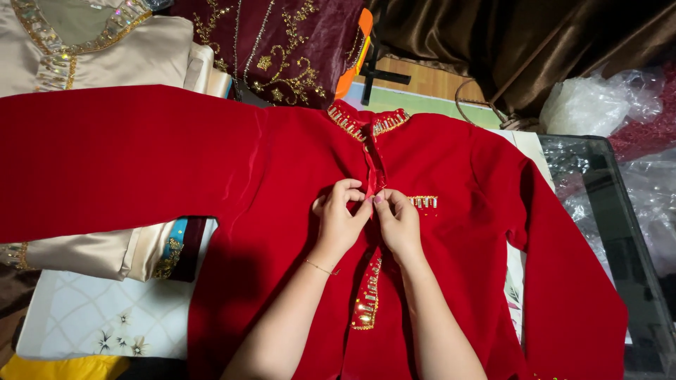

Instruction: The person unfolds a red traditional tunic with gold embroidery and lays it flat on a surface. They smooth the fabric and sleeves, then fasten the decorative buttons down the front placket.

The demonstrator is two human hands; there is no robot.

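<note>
Cream satin garments [105, 56] with gold beaded trim lie folded at the far left, partly under the outstretched sleeve of a red velvet tunic [451, 162] that is spread flat, front up, across the work surface. Below that sleeve a pale floral cloth [91, 317] shows. Moving toward the middle, the left hand [336, 219], a thin bracelet on its wrist, curls its fingers inward and pinches the left edge of the tunic's front opening [373, 176]. That placket runs as a long line from the beaded collar [366, 121] away from the person down toward them, passing between the two wrists, where a strip of gold and red beading [366, 302] continues below. The right hand [398, 222] sits just beside the left, thumb and forefinger pressed together on the opposite edge of the same opening. Both hands meet at one spot on the placket, equally near to it, with the unworked length lying above the fingertips toward the collar. A short beaded bar [424, 202] lies just right of the right hand. Farther right are crumpled clear plastic [598, 105] and a glass tabletop [627, 232].
</note>
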